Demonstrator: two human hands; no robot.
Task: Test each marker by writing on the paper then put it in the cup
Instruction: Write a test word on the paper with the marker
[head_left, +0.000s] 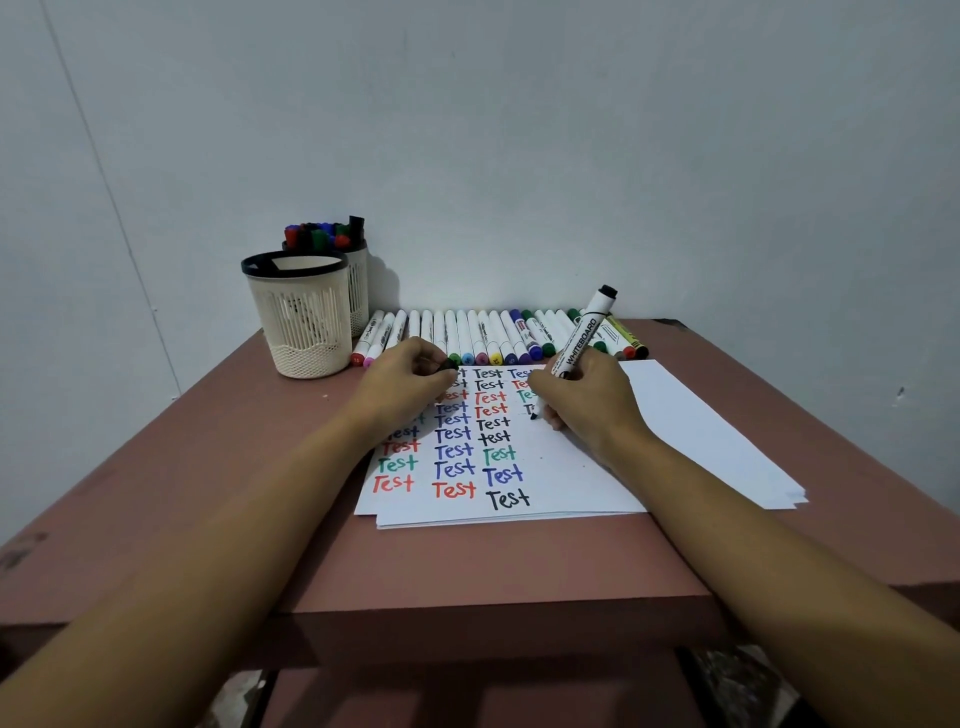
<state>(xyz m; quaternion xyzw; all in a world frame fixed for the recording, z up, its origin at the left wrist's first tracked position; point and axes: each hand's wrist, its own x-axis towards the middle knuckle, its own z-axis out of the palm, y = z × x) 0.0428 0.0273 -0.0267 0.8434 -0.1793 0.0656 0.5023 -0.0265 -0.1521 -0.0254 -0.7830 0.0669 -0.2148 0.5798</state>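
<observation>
Reddish-brown table (208, 467) against a plain pale wall (519, 130), paper (675, 415) covered in coloured "Test" words.
Black marker (582, 332) gripped in right hand (582, 400), tip down on the paper, long axis tilted, tail up toward far right; cap (447, 364) pinched in left hand (405, 382); cup (298, 312) far left.

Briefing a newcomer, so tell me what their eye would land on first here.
The paper in the middle, covered in columns of Test in red, blue, green and black. Over it the right hand holds a black marker with its tip on the sheet, while the left hand pinches a dark cap. Behind, a row of markers lies along the wall, with two cups at the left.
</observation>
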